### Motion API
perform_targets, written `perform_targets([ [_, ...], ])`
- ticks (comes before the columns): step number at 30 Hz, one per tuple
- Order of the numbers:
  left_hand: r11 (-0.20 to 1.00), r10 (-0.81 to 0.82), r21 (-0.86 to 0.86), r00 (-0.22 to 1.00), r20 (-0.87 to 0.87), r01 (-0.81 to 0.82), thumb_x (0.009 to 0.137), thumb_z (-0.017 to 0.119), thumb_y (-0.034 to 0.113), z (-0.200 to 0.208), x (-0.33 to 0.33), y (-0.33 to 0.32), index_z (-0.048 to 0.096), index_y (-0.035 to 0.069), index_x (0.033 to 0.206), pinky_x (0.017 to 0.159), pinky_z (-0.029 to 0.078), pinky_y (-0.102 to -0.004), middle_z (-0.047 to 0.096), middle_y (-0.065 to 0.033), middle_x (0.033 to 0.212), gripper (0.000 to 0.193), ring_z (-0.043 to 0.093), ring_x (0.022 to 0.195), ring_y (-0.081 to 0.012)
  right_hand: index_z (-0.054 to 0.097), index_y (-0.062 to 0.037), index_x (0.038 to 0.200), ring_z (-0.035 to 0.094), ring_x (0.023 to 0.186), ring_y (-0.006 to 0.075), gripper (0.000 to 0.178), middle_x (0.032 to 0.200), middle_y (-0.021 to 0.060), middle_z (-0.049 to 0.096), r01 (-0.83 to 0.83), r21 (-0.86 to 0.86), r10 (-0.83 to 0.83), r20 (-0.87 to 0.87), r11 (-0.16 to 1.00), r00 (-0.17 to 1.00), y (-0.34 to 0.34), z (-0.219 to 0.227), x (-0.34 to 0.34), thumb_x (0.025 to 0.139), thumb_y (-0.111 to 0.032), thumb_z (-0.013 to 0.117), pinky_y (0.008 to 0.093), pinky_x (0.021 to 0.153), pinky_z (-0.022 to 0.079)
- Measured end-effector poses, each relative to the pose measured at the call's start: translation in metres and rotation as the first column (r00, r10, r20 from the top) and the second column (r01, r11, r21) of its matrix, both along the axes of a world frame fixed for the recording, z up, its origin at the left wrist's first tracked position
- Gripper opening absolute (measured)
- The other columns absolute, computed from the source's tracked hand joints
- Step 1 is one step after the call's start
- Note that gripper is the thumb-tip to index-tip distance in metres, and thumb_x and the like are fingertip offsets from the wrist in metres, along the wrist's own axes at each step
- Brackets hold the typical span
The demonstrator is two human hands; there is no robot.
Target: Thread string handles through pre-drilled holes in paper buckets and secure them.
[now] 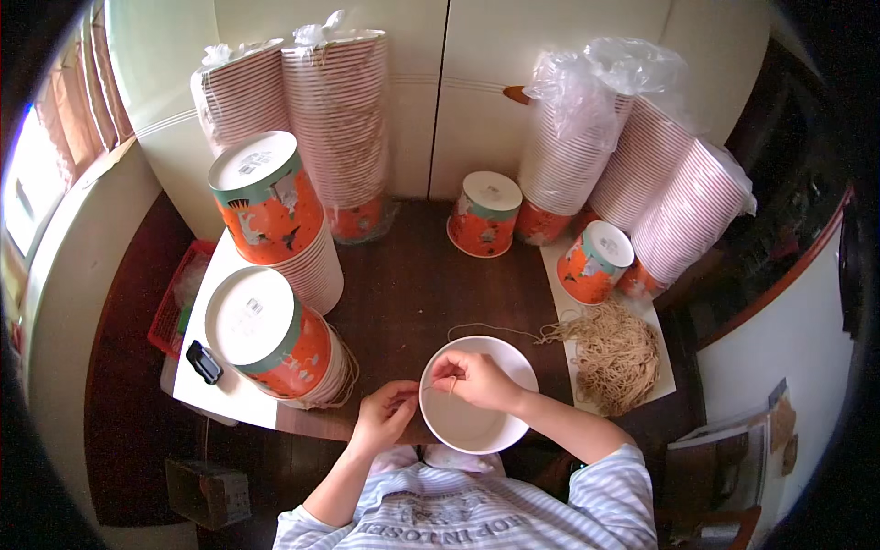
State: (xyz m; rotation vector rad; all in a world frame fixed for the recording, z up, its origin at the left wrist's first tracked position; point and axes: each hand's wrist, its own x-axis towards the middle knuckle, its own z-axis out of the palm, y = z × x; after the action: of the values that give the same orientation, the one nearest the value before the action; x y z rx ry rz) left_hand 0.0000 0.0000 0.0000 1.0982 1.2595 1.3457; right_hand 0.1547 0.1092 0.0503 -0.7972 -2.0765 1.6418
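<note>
A white paper tub (477, 432) stands mouth up at the table's near edge, in front of me. My right hand (475, 378) is over its mouth, fingers pinched on a thin tan string (451, 386). Beside the tub's left rim is my left hand (383, 417), fingers curled and thumb close to them; what they pinch, if anything, is too small to make out. A strand runs behind the tub to a tangled heap of tan string (612, 357) on the right. The tub's outer wall is mostly hidden.
At left, upside-down orange tubs (291, 353) stand stacked, string around the nearer stack. A black small box (203, 363) lies beside them. Plastic-wrapped tub stacks (337, 128) rise at the back left, others (683, 220) at the right. Two single tubs (484, 215) stand upside down.
</note>
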Motion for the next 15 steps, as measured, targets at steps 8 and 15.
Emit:
perform_targets([
  [8, 0.999, 0.011, 0.030, 0.999, -0.036, -0.010, 0.081, 0.052, 0.003, 0.005, 0.001, 0.002, 0.053, -0.004, 0.101, 0.073, 0.047, -0.0240, 0.060, -0.0102, 0.093, 0.022, 0.058, 0.084, -0.0136, 0.056, -0.0007, 0.084, 0.055, 0.074, 0.0079, 0.006, 0.078, 0.0021, 0.059, -0.021, 0.097, 0.017, 0.033, 0.995, 0.999, 0.002, -0.008, -0.003, 0.078, -0.003, 0.059, 0.0221, 0.067, 0.046],
  [15, 0.997, 0.081, 0.035, 0.927, -0.366, -0.073, 0.076, 0.055, 0.002, 0.020, 0.005, 0.004, 0.058, 0.000, 0.095, 0.068, 0.048, -0.0267, 0.060, -0.0126, 0.088, 0.019, 0.061, 0.080, -0.0189, 0.056, -0.0008, 0.084, 0.055, 0.073, 0.0077, 0.007, 0.078, 0.0022, 0.059, -0.044, 0.080, 0.041, 0.029, 0.996, 0.999, 0.000, -0.011, -0.003, 0.078, -0.003, 0.059, 0.0221, 0.066, 0.046],
])
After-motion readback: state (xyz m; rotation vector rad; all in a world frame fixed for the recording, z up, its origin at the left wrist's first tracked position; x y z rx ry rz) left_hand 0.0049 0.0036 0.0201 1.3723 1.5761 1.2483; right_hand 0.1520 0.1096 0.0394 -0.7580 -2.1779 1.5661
